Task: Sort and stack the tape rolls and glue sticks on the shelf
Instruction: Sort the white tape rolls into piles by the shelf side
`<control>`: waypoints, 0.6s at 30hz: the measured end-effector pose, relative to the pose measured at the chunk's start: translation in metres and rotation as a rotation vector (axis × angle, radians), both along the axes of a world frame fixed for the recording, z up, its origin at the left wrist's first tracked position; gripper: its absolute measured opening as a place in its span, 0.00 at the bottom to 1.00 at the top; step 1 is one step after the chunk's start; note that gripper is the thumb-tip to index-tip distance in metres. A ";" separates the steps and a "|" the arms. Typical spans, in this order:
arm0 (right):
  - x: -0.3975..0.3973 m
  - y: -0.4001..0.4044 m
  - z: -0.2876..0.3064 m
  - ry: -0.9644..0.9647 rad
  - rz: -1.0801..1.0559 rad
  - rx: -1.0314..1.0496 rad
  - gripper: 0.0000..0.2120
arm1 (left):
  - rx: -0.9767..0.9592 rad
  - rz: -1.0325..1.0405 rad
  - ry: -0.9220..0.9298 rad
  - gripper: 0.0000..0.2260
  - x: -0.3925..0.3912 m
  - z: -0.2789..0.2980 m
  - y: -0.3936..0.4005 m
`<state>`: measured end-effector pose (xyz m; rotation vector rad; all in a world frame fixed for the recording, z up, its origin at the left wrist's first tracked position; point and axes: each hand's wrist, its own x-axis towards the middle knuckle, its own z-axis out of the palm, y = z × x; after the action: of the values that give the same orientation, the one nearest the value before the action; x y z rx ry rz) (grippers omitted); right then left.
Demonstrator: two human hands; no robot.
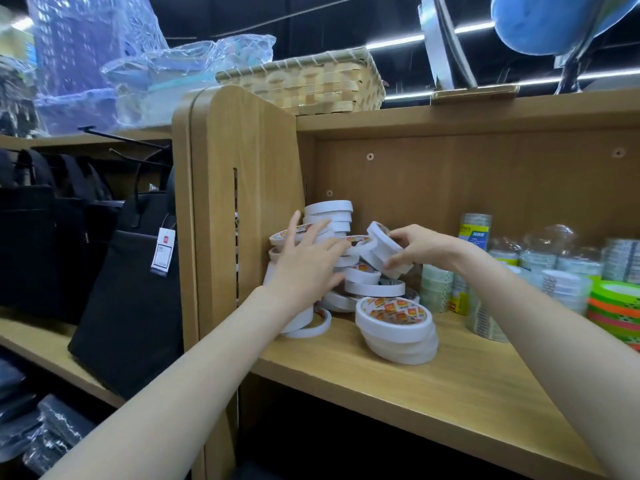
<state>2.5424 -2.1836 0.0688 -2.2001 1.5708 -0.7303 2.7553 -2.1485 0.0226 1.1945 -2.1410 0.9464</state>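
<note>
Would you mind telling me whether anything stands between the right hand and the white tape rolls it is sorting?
Nothing visible does. The right hand already grips a tilted white tape roll at the top of the jumbled white pile, and the left hand rests open on the stack beside it.

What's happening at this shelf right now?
A person is tidying a jumbled pile of white tape rolls at the left end of a wooden shelf. The right hand grips a tilted white roll at the top of the pile, while the left hand rests with fingers spread against the leaning rolls. The pile is not yet stacked. Clear tape rolls and neon rolls stand further right.
</note>
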 end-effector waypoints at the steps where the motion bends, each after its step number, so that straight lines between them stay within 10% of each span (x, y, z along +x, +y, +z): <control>1: 0.002 0.000 -0.001 0.033 0.008 -0.014 0.13 | 0.032 0.016 -0.004 0.19 -0.001 0.002 -0.003; 18: 0.003 0.003 -0.012 0.200 -0.157 -0.242 0.18 | 0.062 -0.052 0.101 0.15 0.007 0.004 -0.008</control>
<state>2.5459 -2.1806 0.0566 -2.4054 1.8577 -0.8038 2.7622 -2.1567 0.0269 1.1843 -2.1243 0.7852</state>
